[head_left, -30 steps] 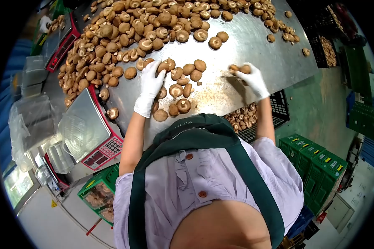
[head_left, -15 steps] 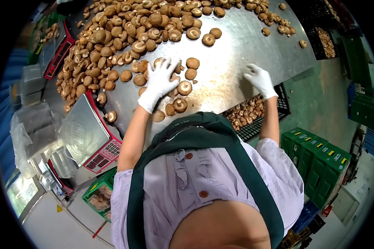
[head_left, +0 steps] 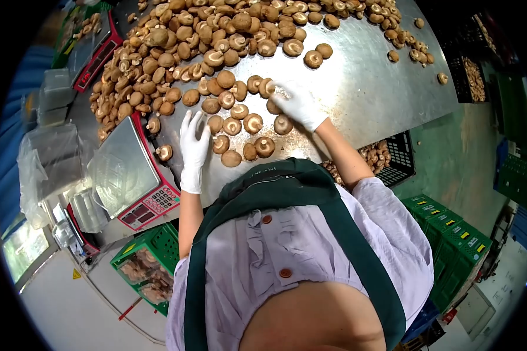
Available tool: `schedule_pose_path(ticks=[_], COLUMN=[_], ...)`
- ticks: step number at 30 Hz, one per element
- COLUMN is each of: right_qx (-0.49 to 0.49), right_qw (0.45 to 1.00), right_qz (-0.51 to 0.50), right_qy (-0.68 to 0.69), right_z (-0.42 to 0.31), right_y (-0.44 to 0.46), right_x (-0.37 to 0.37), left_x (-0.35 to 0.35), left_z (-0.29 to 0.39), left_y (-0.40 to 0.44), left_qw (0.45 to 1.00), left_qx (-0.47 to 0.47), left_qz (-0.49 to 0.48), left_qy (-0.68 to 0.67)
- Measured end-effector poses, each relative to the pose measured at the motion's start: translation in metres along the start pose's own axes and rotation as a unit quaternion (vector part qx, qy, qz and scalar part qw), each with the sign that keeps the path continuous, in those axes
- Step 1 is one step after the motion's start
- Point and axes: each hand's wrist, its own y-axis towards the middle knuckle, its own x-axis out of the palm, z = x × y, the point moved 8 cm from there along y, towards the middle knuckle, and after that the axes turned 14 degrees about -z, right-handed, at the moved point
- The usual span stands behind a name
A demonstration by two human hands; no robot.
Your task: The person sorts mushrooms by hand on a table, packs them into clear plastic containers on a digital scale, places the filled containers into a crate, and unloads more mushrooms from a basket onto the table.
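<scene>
A broad metal table (head_left: 386,99), its surface scuffed and stained near the worker, fills the upper half of a packing room, with green floor (head_left: 445,140) showing at 3 o'clock from the centre of the view. A heap of brown mushrooms (head_left: 184,33) covers the table at 11 o'clock, while a loose group of mushrooms (head_left: 232,126), several with stems up, lies nearer the centre, between two gloved hands.

The left hand (head_left: 194,146), open and empty, rests its spread fingers just beside the group's 9 o'clock edge. The right hand (head_left: 295,102) bends its fingers over mushrooms at the group's 2 o'clock side; whether it grips one cannot be told.

A red-trimmed scale (head_left: 140,175) sits at 9 o'clock, beside plastic-wrapped containers (head_left: 52,167), and a second scale (head_left: 96,58) at 10 o'clock. A green crate (head_left: 149,257) of bagged goods stands at 8 o'clock, stacked green crates (head_left: 451,240) at 4 o'clock. The right forearm (head_left: 345,155) partly hides a mushroom-filled black crate (head_left: 399,158) at 3 o'clock.
</scene>
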Motion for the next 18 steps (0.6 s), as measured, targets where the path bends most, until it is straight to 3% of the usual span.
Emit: schedule_pose_path(ticks=[1, 2, 4, 5, 6, 8, 10, 12, 14, 18], right_qx=[-0.009, 0.047, 0.064, 0.150, 0.133, 0.199, 0.136, 0.114, 0.078, -0.032], right_qw=[0.996, 0.991, 0.964, 0.971, 0.948, 0.941, 0.961, 0.986, 0.988, 0.999], right_qz=[0.090, 0.120, 0.219, 0.186, 0.253, 0.226, 0.221, 0.117, 0.081, -0.007], right_qy=[-0.025, -0.040, -0.136, -0.001, -0.142, -0.156, -0.094, -0.045, 0.110, -0.044], right_z=[0.011, 0.033, 0.056, 0.069, 0.084, 0.131, 0.135, 0.128, 0.097, 0.043], right_y=[0.001, 0.003, 0.013, 0.016, 0.019, 0.035, 0.042, 0.050, 0.043, 0.024], right_x=[-0.020, -0.042, -0.088, -0.108, -0.128, -0.142, -0.132, -0.097, -0.049, 0.008], left_x=[0.001, 0.004, 0.007, 0.012, 0.019, 0.032, 0.053, 0.065, 0.066, 0.050], left_z=[-0.003, -0.002, -0.001, 0.000, 0.002, 0.019, 0.034, 0.040, 0.036, 0.039], left_y=[-0.009, -0.018, -0.033, -0.038, -0.041, -0.045, -0.044, -0.041, -0.032, -0.013], left_qw=[1.000, 1.000, 0.997, 0.998, 0.999, 0.998, 0.990, 0.986, 0.991, 0.999], left_qx=[-0.010, -0.010, -0.032, -0.031, -0.020, -0.012, 0.000, 0.019, 0.018, 0.045], left_qz=[-0.001, -0.001, 0.018, -0.003, -0.012, -0.049, -0.116, -0.093, -0.063, -0.003], left_qy=[-0.004, -0.007, -0.067, -0.045, -0.045, -0.021, 0.078, 0.136, 0.120, 0.030])
